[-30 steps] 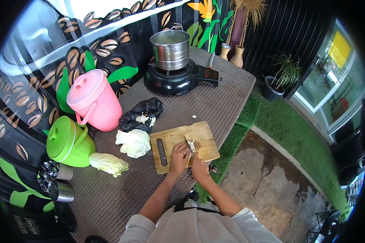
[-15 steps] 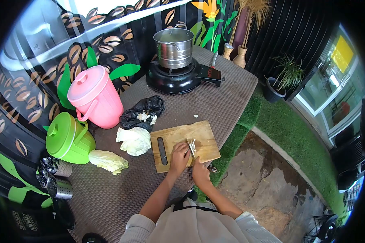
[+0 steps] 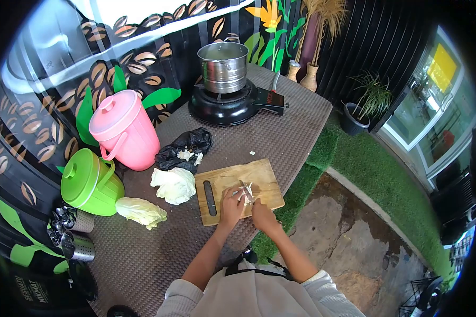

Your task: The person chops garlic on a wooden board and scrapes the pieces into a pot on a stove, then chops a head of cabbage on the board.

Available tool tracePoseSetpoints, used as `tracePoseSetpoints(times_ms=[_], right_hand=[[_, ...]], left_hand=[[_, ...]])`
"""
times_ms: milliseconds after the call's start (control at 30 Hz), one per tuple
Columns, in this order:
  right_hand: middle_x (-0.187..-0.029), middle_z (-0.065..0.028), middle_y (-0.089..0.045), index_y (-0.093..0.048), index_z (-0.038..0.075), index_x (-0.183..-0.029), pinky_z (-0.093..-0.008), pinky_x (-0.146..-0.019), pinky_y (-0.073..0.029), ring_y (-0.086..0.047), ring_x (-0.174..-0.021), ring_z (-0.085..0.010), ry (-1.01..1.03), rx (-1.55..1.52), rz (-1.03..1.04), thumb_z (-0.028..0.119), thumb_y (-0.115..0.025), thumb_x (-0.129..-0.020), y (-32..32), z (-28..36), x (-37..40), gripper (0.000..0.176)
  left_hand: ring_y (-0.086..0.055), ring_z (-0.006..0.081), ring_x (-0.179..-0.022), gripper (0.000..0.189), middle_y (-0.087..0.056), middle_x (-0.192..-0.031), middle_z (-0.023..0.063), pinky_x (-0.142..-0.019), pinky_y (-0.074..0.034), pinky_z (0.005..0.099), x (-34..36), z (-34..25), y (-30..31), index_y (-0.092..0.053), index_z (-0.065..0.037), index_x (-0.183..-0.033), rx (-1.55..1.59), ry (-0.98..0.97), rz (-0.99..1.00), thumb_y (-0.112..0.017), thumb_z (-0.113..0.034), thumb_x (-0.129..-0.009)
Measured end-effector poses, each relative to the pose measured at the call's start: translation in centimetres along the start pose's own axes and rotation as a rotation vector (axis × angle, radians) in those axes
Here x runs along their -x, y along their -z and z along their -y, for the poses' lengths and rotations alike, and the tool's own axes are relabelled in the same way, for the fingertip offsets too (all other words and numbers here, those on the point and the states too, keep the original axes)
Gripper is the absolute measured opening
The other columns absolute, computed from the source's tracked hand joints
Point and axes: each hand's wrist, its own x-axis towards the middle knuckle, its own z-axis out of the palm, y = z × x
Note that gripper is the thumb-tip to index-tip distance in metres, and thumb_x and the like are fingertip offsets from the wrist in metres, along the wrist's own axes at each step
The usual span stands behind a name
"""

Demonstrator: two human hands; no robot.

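Note:
My right hand point(image 3: 263, 215) is closed round the handle of a knife point(image 3: 249, 195), its blade angled up the middle of a wooden cutting board point(image 3: 264, 177). Thin white strips of food point(image 3: 246, 187) lie against the blade. On the board just left of the knife, my left hand point(image 3: 232, 207) has its fingers curled over a small pale piece of food, mostly hidden under them. The kind of food is too small to tell. Left of the board rest a pale cabbage point(image 3: 173, 186) and a napa cabbage point(image 3: 142, 211).
A steel pot point(image 3: 223, 68) sits on a black portable stove point(image 3: 222, 108) at the back. Pink point(image 3: 126, 129) and green point(image 3: 90, 182) lidded pitchers stand left. A black plastic bag point(image 3: 182, 148) with pale scraps lies behind the cabbage. Steel cutlery holders point(image 3: 78, 245) are at the left edge.
The knife and my right hand have shifted slightly, and the blade's angle has changed. The white strips lie differently by the blade. My left hand stays on the board; the view has tilted a little.

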Motion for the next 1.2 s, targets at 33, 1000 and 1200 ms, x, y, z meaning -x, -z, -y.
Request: tracePoseSetpoints(times_ms=[33, 1000, 1200], right_hand=[[-0.089, -0.034, -0.062, -0.042, -0.006, -0.104, -0.0559, -0.073, -0.05, -0.062, -0.086, -0.0503, -0.04, -0.025, -0.057, 0.014, -0.046, -0.092, -1.0, 0.0, 0.5, 0.024], [-0.089, -0.0332, -0.062, -0.038, -0.003, -0.108, -0.0567, -0.07, -0.052, -0.064, -0.081, -0.0483, -0.163, -0.01, -0.114, 0.01, -0.049, -0.091, -2.9, 1.5, 0.6, 0.024], [-0.089, -0.0332, -0.063, -0.043, -0.006, -0.105, -0.0535, -0.073, -0.052, -0.064, -0.084, -0.0473, -0.033, 0.034, -0.077, 0.006, -0.051, -0.087, -0.4, 0.9, -1.3, 0.022]], left_hand=[[-0.054, 0.0326, -0.103, 0.021, -0.063, -0.103, 0.0141, -0.089, -0.045, 0.0421, 0.0, 0.0, 0.1, -0.069, 0.002, -0.101, 0.0, 0.016, 0.007, -0.064, -0.008, -0.083], [-0.056, 0.0323, -0.107, 0.019, -0.065, -0.105, 0.0148, -0.091, -0.046, 0.0402, 0.2, 0.6, -0.1, -0.07, 0.003, -0.098, 0.024, 0.049, 0.022, -0.065, -0.006, -0.082], [-0.056, 0.0326, -0.106, 0.019, -0.065, -0.106, 0.015, -0.091, -0.046, 0.0401, 0.1, 0.4, -0.2, -0.07, 0.004, -0.099, 0.026, 0.064, 0.0, -0.061, -0.005, -0.084]])
